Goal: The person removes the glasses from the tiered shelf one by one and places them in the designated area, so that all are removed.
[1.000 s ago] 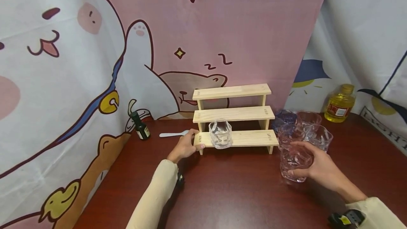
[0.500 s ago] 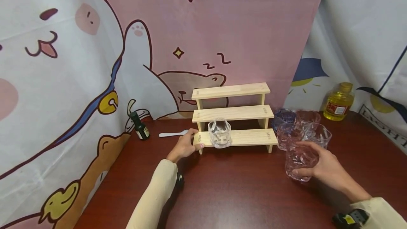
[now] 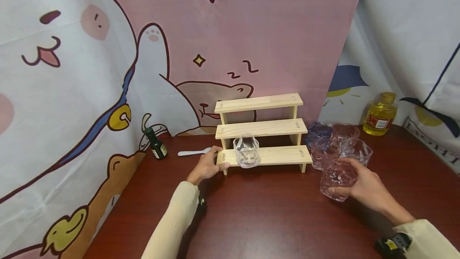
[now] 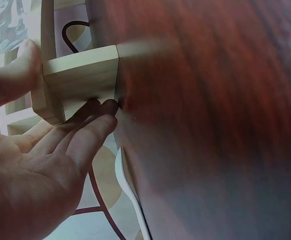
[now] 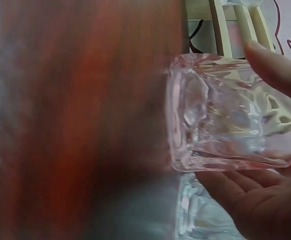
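A three-tier wooden step rack (image 3: 264,129) stands on the table, with a clear glass (image 3: 246,151) near the left of its lowest step. At that step's left end, my left hand (image 3: 206,165) grips the wood, thumb in front and fingers behind, as the left wrist view shows on the rack's end (image 4: 83,75). My right hand (image 3: 366,187) holds a pink-tinted faceted glass (image 3: 338,181) right of the rack, thumb on one side and fingers on the other. In the right wrist view the pink-tinted glass (image 5: 230,115) looks upright and low; whether its base touches the table I cannot tell.
Several other glasses stand behind the right hand, among them a blue one (image 3: 318,133) and a clear one (image 3: 355,151). An oil bottle (image 3: 380,115) is at the back right. A white spoon (image 3: 192,152) and a dark green bottle (image 3: 155,143) lie left of the rack.
The pink-tinted glass in my right hand has shifted slightly right, away from the rack, and a little up in the head view. My left hand keeps its grip on the rack.
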A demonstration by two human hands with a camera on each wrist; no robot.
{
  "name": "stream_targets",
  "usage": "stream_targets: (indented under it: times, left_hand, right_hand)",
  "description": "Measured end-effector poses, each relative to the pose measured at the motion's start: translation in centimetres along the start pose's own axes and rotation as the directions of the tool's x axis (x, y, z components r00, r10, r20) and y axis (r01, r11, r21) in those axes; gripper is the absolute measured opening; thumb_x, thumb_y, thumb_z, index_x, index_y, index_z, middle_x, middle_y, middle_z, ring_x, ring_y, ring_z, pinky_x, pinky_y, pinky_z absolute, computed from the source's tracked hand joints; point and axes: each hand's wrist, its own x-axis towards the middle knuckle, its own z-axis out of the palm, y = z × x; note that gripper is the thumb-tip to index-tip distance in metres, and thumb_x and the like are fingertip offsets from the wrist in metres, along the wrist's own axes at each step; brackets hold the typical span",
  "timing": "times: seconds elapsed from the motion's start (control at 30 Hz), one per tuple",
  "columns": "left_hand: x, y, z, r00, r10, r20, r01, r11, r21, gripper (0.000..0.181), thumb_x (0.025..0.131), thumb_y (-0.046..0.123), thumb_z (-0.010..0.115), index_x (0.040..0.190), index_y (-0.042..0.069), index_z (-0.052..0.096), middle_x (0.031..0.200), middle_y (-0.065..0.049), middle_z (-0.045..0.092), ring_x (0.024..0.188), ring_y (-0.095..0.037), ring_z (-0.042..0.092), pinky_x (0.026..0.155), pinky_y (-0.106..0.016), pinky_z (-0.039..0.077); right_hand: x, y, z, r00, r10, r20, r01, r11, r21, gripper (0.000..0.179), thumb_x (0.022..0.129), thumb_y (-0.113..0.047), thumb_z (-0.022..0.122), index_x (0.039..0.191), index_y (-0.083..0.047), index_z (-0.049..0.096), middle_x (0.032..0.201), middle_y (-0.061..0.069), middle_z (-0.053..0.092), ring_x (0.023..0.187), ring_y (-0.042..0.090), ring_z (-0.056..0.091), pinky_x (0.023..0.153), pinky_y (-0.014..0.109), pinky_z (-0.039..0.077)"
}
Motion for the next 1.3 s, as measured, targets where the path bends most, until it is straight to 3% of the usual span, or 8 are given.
stream_targets:
  times: [0.17,0.37,0.47,0.6,0.67,1.0,1.13,1.3]
  left_hand:
    - [-0.06,0.04,-0.17,1.0,0.006,-0.002,-0.006,1.0,-0.012,0.054,0.086,0.014,0.079,0.133,0.006,0.052,0.135,-0.025,0.063,0.129,-0.036,0.056,0.108,-0.05,0.043]
    - [-0.14,-0.11,0.03,1.0,0.013,0.006,-0.013,1.0,-0.028,0.054,0.087,0.014,0.079,0.133,0.005,0.052,0.135,-0.025,0.063,0.127,-0.035,0.057,0.106,-0.049,0.043]
    - [-0.16,-0.14,0.1,1.0,0.02,0.002,-0.02,0.999,-0.038,0.054,0.087,0.013,0.078,0.133,0.005,0.051,0.135,-0.025,0.062,0.127,-0.035,0.057,0.107,-0.05,0.043]
    - [-0.17,-0.1,0.02,1.0,0.02,0.001,-0.02,0.999,-0.037,0.055,0.086,0.014,0.079,0.134,0.006,0.052,0.135,-0.025,0.063,0.13,-0.036,0.056,0.108,-0.05,0.042]
    - [-0.19,-0.07,-0.02,1.0,0.017,-0.002,-0.017,0.999,-0.034,0.055,0.086,0.015,0.079,0.134,0.006,0.053,0.135,-0.025,0.063,0.131,-0.036,0.055,0.109,-0.05,0.042]
    - [-0.14,-0.04,0.03,1.0,0.007,-0.003,-0.007,1.0,-0.015,0.054,0.087,0.015,0.079,0.133,0.007,0.053,0.136,-0.024,0.063,0.131,-0.036,0.055,0.109,-0.05,0.042]
    - [-0.18,-0.13,0.01,1.0,0.002,-0.002,-0.002,1.0,-0.014,0.055,0.087,0.015,0.079,0.134,0.007,0.052,0.136,-0.024,0.062,0.131,-0.035,0.055,0.108,-0.05,0.042]
    - [-0.13,-0.2,0.04,1.0,0.001,0.001,-0.001,1.0,-0.012,0.056,0.087,0.016,0.079,0.135,0.007,0.052,0.137,-0.024,0.061,0.133,-0.036,0.054,0.11,-0.051,0.041]
  right_hand:
    - [0.47,-0.32,-0.53,1.0,0.022,-0.004,-0.022,0.992,-0.124,0.115,0.061,-0.057,0.091,0.141,0.007,0.039,0.116,0.039,0.062,0.098,0.057,0.061,0.076,0.062,0.051]
    - [0.57,-0.45,-0.83,0.998,0.025,-0.055,-0.036,0.979,-0.199,0.113,0.058,-0.061,0.09,0.133,0.011,0.046,0.077,0.016,0.065,0.065,0.027,0.058,0.056,0.042,0.047]
    - [0.44,-0.38,-0.71,0.998,0.002,-0.068,-0.015,0.981,-0.191,0.109,0.058,-0.058,0.092,0.131,0.01,0.048,0.083,0.021,0.067,0.067,0.029,0.061,0.057,0.043,0.049]
    - [0.39,-0.43,-0.66,0.998,-0.004,-0.056,-0.005,0.987,-0.162,0.111,0.058,-0.056,0.092,0.135,0.009,0.045,0.105,0.036,0.067,0.084,0.047,0.066,0.067,0.055,0.053]
    - [0.45,-0.46,-0.6,0.999,-0.007,-0.047,0.0,0.989,-0.146,0.112,0.059,-0.054,0.093,0.137,0.009,0.042,0.109,0.038,0.065,0.089,0.05,0.066,0.069,0.057,0.053]
    - [0.62,-0.29,-0.34,0.997,-0.068,-0.046,0.062,0.99,-0.124,0.106,0.059,-0.046,0.095,0.137,0.005,0.044,0.115,0.038,0.063,0.09,0.053,0.064,0.071,0.059,0.052]
    - [0.74,-0.18,-0.33,0.998,-0.063,-0.028,0.06,0.992,-0.114,0.107,0.059,-0.048,0.094,0.138,0.004,0.044,0.109,0.034,0.065,0.083,0.042,0.065,0.067,0.053,0.051]
    - [0.69,-0.08,-0.2,0.997,-0.063,-0.041,0.059,0.993,-0.103,0.105,0.059,-0.048,0.094,0.137,0.004,0.045,0.108,0.034,0.066,0.085,0.043,0.065,0.069,0.053,0.051]
